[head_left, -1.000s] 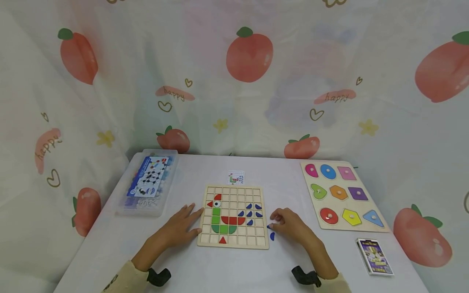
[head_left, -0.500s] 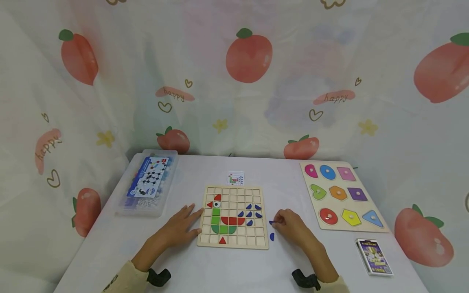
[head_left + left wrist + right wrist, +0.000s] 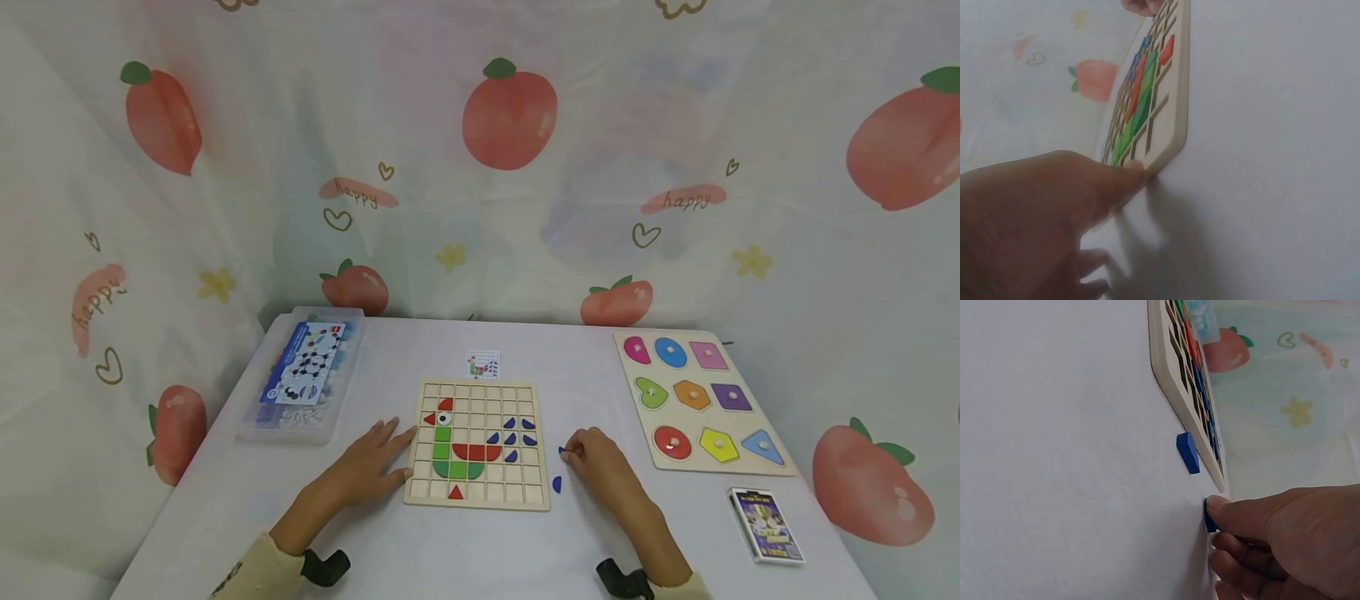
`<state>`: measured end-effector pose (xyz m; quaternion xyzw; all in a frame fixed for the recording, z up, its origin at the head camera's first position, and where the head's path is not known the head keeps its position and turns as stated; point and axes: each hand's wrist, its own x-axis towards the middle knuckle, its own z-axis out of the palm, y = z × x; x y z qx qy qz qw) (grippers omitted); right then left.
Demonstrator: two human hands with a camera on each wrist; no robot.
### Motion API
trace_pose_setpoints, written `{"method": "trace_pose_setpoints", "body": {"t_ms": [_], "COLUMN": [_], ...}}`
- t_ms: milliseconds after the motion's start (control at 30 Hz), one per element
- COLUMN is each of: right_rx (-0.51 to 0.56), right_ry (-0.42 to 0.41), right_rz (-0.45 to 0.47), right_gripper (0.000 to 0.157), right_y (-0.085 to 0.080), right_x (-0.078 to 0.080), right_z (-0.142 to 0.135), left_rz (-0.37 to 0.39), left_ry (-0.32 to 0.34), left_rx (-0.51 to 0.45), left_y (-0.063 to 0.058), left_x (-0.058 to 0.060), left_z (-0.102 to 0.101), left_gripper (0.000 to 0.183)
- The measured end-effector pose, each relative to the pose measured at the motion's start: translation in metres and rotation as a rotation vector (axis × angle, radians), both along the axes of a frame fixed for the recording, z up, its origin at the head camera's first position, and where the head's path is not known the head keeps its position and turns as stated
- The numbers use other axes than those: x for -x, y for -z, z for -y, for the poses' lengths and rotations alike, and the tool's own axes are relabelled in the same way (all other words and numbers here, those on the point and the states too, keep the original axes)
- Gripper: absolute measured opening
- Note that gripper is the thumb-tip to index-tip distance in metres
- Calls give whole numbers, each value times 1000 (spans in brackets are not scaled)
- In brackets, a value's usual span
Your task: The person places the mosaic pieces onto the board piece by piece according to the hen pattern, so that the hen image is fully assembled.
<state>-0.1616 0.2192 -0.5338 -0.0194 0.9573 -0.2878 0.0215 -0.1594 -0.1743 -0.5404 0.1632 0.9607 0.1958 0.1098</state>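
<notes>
A wooden grid board (image 3: 517,487) lies mid-table with red, green and blue pieces set in a bird shape. My left hand (image 3: 367,462) rests at its left side, fingers spread; the thumb (image 3: 1129,175) touches the board's edge in the left wrist view. Right of the board, my right hand (image 3: 596,462) pinches a small blue rounded puzzle piece (image 3: 1209,515) between thumb and fingers, close over the table. Another blue piece (image 3: 557,484), half-round, lies on the table by the board's right edge. Behind the board is a small picture card (image 3: 482,365) with a similar bird.
A clear plastic case (image 3: 300,375) with a blue-and-white label stands at the back left. At the right lies a shape puzzle board (image 3: 660,437) with knobbed pieces, and nearer, a purple card box (image 3: 767,527). A fruit-print curtain (image 3: 510,225) hangs behind the table.
My right hand has drawn the pinched blue piece slightly away from me and to the right, off from the other blue piece. The left hand has stayed in place.
</notes>
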Motion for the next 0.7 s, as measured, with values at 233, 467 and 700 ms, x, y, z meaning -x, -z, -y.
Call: {"method": "trace_pose_setpoints", "body": {"t_ms": [233,467,700], "right_rx": [-26,-3,19], "right_ry": [15,54,34], "right_rz": [-38,-55,-70], "right_gripper": [8,10,11], "right_y": [6,6,3], "right_x": [3,0,-1], "right_z": [6,18,37], "left_rz": [-9,12,7], "left_ry": [-1,2,-23], "left_rx": [0,-8,-10], "left_y": [-2,1,-4], "left_x": [-2,1,-4], "left_z": [-1,0,-2], "left_gripper": [68,68,68]}}
